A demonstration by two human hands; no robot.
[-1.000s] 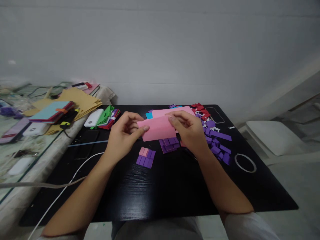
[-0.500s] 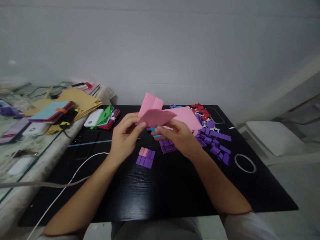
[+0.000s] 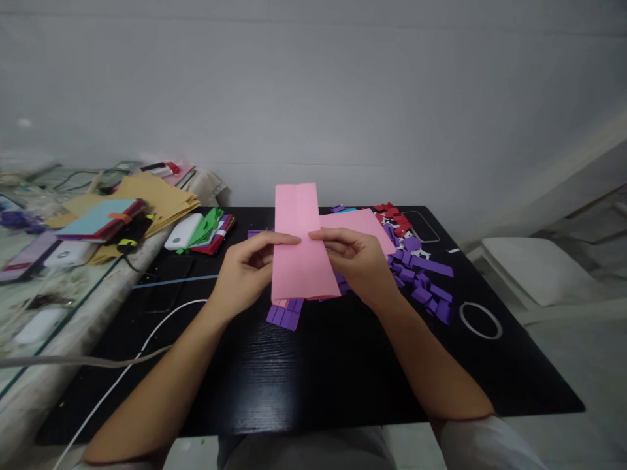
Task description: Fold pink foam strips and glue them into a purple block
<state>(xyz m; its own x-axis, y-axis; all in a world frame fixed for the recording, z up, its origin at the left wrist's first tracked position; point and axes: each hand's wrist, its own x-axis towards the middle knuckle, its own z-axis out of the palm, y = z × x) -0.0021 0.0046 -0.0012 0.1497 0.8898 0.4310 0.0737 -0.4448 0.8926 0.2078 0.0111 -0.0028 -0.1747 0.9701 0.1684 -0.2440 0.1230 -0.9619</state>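
A long folded sheet of pink paper is held up over the table, creased lengthwise down its middle. My left hand pinches its left edge, index finger across the front and thumb behind. On the opposite edge my right hand grips the same sheet, its index fingertip near the centre crease. Below the paper lies a small block of folded purple and pink pieces, partly covered by it. Another flat pink sheet rests on the table behind my right hand.
Many loose folded purple pieces and red scraps lie at the right, near a white ring. Green paper pieces sit at the back left. A white cable crosses the black table. A white stool stands at right.
The pink paper, bent and tilted before, now hangs straight with its broad face toward me. Both hands have shifted to its side edges, and it now covers part of the small purple block.
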